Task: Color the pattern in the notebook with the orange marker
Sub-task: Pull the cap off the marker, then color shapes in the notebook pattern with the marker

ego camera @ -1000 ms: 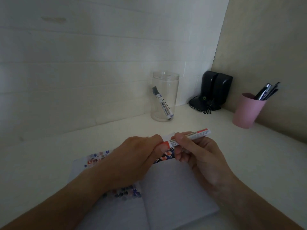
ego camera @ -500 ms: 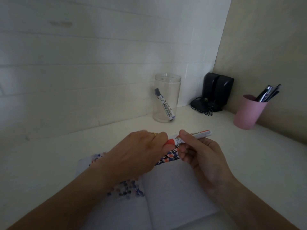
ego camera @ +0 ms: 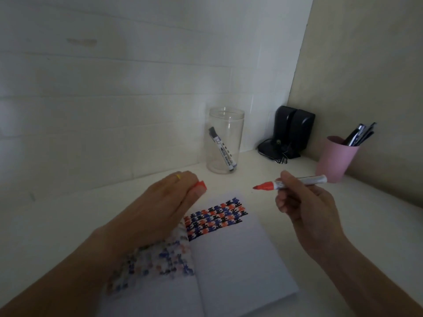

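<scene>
An open notebook (ego camera: 235, 259) lies on the white desk in front of me. A pattern (ego camera: 215, 217) of orange, blue and black shapes fills the top of its right page. Fainter marks show on the left page, partly under my left forearm. My right hand (ego camera: 306, 209) holds the orange marker (ego camera: 290, 183) uncapped, its tip pointing left above the desk, beyond the notebook's far right corner. My left hand (ego camera: 164, 207) hovers over the notebook's upper left and pinches the orange cap (ego camera: 199, 186).
A clear jar (ego camera: 225, 139) with a blue marker (ego camera: 221, 150) in it stands at the back wall. Black speakers (ego camera: 291, 131) with cables fill the corner. A pink cup (ego camera: 335, 157) of pens stands at the right wall.
The cap has come off the marker. My left hand moved left with the cap, and my right hand moved right with the marker, so the pattern now shows.
</scene>
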The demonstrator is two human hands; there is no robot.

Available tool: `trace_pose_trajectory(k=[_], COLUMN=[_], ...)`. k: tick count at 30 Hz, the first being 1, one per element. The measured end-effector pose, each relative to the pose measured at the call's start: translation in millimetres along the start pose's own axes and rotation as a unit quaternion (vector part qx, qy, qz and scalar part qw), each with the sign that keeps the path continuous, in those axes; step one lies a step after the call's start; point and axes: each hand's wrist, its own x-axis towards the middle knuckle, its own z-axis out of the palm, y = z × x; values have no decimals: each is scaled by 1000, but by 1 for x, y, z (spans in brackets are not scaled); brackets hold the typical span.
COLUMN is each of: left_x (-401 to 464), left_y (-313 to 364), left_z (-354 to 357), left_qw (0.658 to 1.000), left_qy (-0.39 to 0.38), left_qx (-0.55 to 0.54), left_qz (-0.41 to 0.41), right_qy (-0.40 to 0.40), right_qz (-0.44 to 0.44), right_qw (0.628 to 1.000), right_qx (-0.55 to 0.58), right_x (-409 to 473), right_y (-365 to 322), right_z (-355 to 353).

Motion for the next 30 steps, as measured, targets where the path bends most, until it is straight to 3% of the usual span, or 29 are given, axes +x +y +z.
trace_pose_trajectory(k=[6,13,17,24,30], left_x=[4,-2,-3,0,-1], left_y=[-1,-15,-21,-26,-27], left_z=[18,31,36,43,45], left_qw=[994,989,988,988,987], left_qy=[-108,-142,-136,-113,-107], left_qx=[7,-48,-76,-108,-117], left_qz=[-3,-2,6,8,0], right_qy=[-27,-21,-72,-89,-84], right_qz=[36,128,85,-10,-19], right_qw=[999,983,968,960,947], right_qx=[-23,-128,-226,-266,-310], right_x=[2,15,12,1,-1], right_y=[15,26,28,32,35], right_z=[3,7,7,-1,-9])
